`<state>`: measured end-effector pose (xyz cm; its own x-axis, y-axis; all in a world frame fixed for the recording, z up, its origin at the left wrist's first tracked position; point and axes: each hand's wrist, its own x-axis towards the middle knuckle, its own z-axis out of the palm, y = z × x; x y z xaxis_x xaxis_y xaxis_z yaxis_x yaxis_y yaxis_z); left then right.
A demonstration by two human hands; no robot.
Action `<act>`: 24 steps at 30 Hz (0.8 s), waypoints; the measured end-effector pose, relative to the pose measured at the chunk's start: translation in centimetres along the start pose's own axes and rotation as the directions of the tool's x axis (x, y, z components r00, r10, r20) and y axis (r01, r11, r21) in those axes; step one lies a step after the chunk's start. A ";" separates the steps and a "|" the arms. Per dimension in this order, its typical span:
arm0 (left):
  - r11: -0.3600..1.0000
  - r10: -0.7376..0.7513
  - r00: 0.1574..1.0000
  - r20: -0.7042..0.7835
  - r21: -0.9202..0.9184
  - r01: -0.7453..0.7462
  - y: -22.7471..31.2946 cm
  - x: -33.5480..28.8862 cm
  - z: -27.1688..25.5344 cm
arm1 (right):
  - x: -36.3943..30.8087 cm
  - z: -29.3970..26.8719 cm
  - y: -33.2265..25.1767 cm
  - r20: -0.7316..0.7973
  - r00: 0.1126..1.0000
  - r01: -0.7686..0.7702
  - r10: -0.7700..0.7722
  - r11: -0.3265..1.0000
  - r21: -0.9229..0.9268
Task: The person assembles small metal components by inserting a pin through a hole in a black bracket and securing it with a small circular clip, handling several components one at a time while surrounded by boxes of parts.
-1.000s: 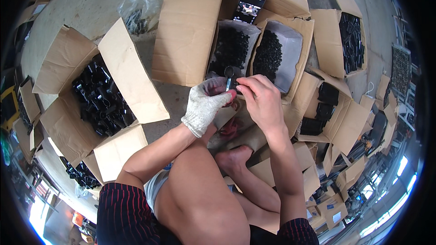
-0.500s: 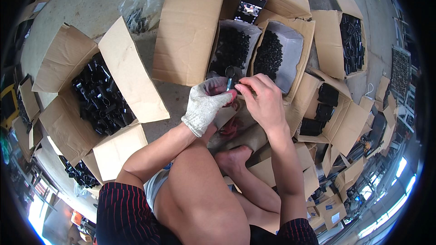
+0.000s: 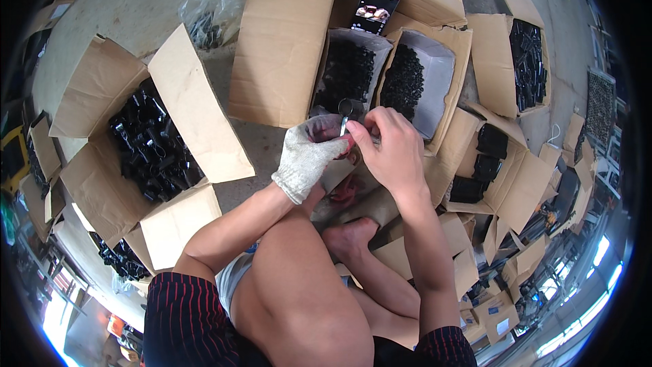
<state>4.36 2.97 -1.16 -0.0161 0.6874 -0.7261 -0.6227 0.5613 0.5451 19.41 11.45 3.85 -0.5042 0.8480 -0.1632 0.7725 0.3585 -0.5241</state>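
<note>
Fingers of the left hand (image 3: 303, 156), in a greyish-white knit glove (image 3: 297, 178), close around a glossy black cylindrical tube (image 3: 353, 108) in front of two grey rectangular bins (image 3: 436, 81). The thumb of the bare right hand (image 3: 394, 153) sits farther left than earlier, at the tube; whether its fingers grip it, I cannot tell. The black rectangular phone (image 3: 375, 8) shows a changed picture.

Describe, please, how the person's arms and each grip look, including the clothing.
The left grip wears a grey-white knitted glove with dark and reddish patches. The right grip is bare, without glove. Both forearms are uncovered; the dark sleeves have thin red stripes.
</note>
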 end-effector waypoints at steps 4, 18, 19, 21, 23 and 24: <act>1.000 0.001 1.000 0.026 0.023 -0.002 0.2 0.0 0.1 | -0.4 0.3 -0.2 -0.021 0.999 -0.021 0.024 0.992 0.124; 1.000 -0.014 1.000 0.006 0.018 0.014 0.3 -0.2 0.3 | -0.9 0.6 -0.9 0.003 0.998 -0.069 0.069 0.997 -0.033; 1.000 -0.020 1.000 0.004 0.012 0.020 0.4 -0.1 0.3 | -0.9 0.6 -0.9 -0.013 0.998 -0.066 0.066 0.997 -0.033; 1.000 -0.023 1.000 0.006 0.020 0.023 0.4 0.0 0.3 | -1.1 0.9 -0.9 -0.069 0.996 -0.062 0.064 0.998 0.030; 0.999 -0.020 1.000 0.022 0.046 0.019 0.3 0.0 0.4 | -1.3 1.3 -0.8 -0.145 0.986 -0.055 0.077 0.987 0.150; 0.999 -0.017 1.000 0.019 0.049 0.016 0.3 0.1 0.4 | -1.2 1.3 -0.8 -0.105 0.991 -0.074 0.082 0.994 0.081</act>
<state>4.47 3.35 -0.89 0.0089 0.6865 -0.7271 -0.5836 0.5940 0.5537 18.93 9.62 3.43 -0.3958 0.9109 -0.1167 0.7739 0.2624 -0.5764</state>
